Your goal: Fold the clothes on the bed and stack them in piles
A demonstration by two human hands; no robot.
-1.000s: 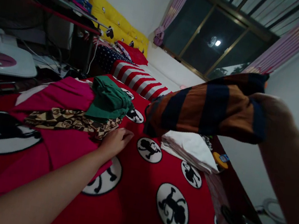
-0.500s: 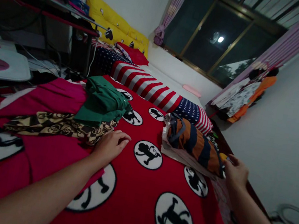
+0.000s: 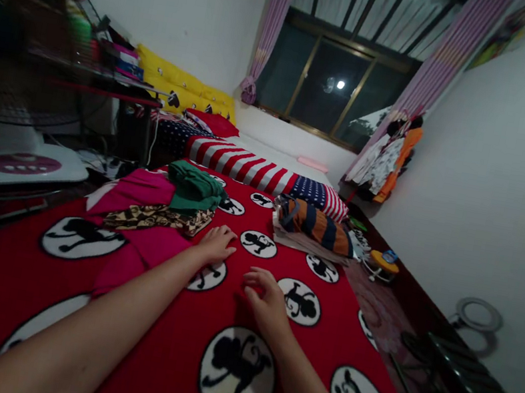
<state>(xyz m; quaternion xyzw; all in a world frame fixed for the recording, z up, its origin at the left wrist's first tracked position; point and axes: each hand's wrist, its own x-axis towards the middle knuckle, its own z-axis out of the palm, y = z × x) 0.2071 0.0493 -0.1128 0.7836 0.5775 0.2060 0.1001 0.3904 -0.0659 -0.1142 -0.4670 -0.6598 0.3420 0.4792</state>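
Observation:
My left hand (image 3: 216, 244) lies flat on the red monkey-print blanket (image 3: 239, 328), fingers stretched, right beside a pile of clothes: a brown patterned piece (image 3: 157, 217), a magenta garment (image 3: 142, 187) and a green garment (image 3: 194, 187) on top. My right hand (image 3: 267, 299) hovers low over the blanket near the middle, fingers loosely spread, holding nothing. A folded orange-and-navy striped garment (image 3: 318, 225) rests on a folded white cloth (image 3: 299, 244) further off to the right.
A stars-and-stripes cover (image 3: 266, 173) lies beyond the blanket, with red and yellow pillows (image 3: 185, 85) at the far end. A fan with a white base (image 3: 14, 163) stands at the left. A small yellow stool (image 3: 382, 264) and clothes hanging by the window (image 3: 392, 155) are at the right.
My right hand set the striped garment down on the white cloth, let go and came back to the middle of the blanket. My left hand stayed by the clothes pile.

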